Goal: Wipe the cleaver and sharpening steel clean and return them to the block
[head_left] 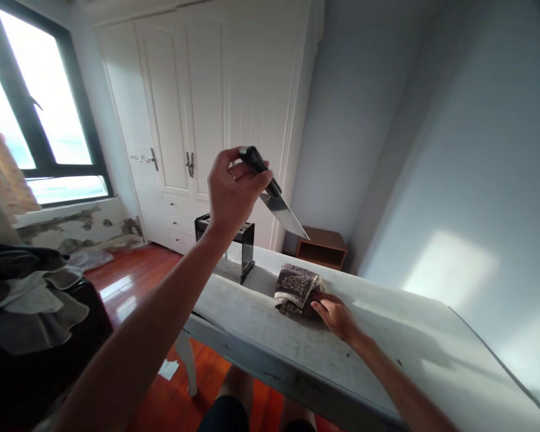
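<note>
My left hand [234, 186] is raised above the table, closed around the black handle of a kitchen knife [281, 210]. The blade slants down to the right, its tip in the air above a folded brown and cream patterned towel [294, 285]. On the table, my right hand [335, 315] grips the towel's right end, its fingertips partly hidden against the cloth. Behind my left wrist stands a black knife block [247, 255] with see-through sides, partly covered by my forearm.
The white table [270, 327] runs along the wall at right. Past its far edge is a small brown wooden cabinet [324, 246]. A white wardrobe [252, 90] fills the back. Dark and pale cloths [31, 300] are heaped at left, below a window [49, 90].
</note>
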A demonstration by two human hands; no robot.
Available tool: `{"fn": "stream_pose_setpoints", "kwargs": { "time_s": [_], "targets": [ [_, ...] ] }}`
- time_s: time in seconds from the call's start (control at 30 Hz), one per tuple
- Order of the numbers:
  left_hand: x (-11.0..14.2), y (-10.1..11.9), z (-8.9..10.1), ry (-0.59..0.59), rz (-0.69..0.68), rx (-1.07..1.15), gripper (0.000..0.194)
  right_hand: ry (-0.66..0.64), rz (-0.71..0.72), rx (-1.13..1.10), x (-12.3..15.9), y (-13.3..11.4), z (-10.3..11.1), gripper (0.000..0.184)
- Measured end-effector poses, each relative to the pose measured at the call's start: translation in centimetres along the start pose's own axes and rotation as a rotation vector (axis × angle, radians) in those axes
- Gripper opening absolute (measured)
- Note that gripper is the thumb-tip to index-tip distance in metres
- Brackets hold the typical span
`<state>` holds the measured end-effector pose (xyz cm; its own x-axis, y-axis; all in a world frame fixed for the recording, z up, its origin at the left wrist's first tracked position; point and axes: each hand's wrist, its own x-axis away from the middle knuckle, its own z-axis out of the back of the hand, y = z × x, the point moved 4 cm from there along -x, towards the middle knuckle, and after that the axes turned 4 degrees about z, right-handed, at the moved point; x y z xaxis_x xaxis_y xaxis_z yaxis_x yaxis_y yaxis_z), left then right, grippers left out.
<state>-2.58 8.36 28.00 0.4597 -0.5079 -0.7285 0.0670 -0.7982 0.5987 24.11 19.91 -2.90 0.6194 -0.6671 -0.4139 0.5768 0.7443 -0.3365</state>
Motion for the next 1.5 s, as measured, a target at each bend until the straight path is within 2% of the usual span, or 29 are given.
{"fn": "stream_pose_setpoints", "kwargs": {
  "time_s": [0.13,0.33,0.43,0.57,0.63,0.73,0.83,1.0,1.13,1.2,1.27,1.37,1.43,1.5],
  "targets": [
    [4.1,-3.3,0.3,0.115,0.084,0.123,0.045,0.079,-0.096,0.074,2.5,2.2,2.6,0.046],
    [9.1,-10.7,1.1,0.305,0.263,0.302,0.041,0.187,-0.319,0.187,6.3,5.3,6.3,0.050],
    [11.6,-14.6,1.1,0.381,0.472,0.455,0.031,0.258,-0.355,0.165,7.2,6.2,7.2,0.049],
    [14.7,-18.7,0.7,0.530,0.799,0.661,0.003,0.310,-0.388,0.142,7.4,7.3,7.2,0.047],
    [16.1,-20.2,0.5,0.604,0.966,0.729,0.013,0.297,-0.378,0.138,7.1,7.6,7.1,0.047],
    [17.6,-21.6,0.4,0.665,1.178,0.783,0.016,0.245,-0.384,0.129,6.7,7.9,7.1,0.048],
    [18.6,-22.3,0.5,0.705,1.311,0.820,0.015,0.170,-0.430,0.104,6.1,8.0,7.5,0.049],
    [19.6,-23.3,0.7,0.710,1.361,0.831,0.015,0.047,-0.549,0.128,5.0,7.1,7.5,0.048],
    [20.2,-24.4,0.5,0.745,1.355,0.791,0.011,0.015,-0.660,0.227,4.3,6.1,7.2,0.084],
    [20.2,-24.8,0.3,0.748,1.335,0.787,0.011,-0.004,-0.710,0.189,4.0,6.1,7.3,0.095],
    [20.0,-25.1,0.0,0.724,1.310,0.812,0.013,-0.021,-0.735,0.074,3.6,6.3,7.5,0.091],
    [19.5,-25.3,-0.3,0.688,1.266,0.846,0.015,-0.022,-0.763,-0.224,3.0,6.8,7.3,0.069],
    [19.1,-25.4,-0.5,0.662,1.245,0.838,0.015,0.035,-0.792,-0.518,2.6,6.8,6.6,0.059],
    [18.9,-25.6,-0.7,0.628,1.227,0.819,0.015,0.129,-0.811,-0.825,2.3,6.4,5.7,0.056]
  ]
}}
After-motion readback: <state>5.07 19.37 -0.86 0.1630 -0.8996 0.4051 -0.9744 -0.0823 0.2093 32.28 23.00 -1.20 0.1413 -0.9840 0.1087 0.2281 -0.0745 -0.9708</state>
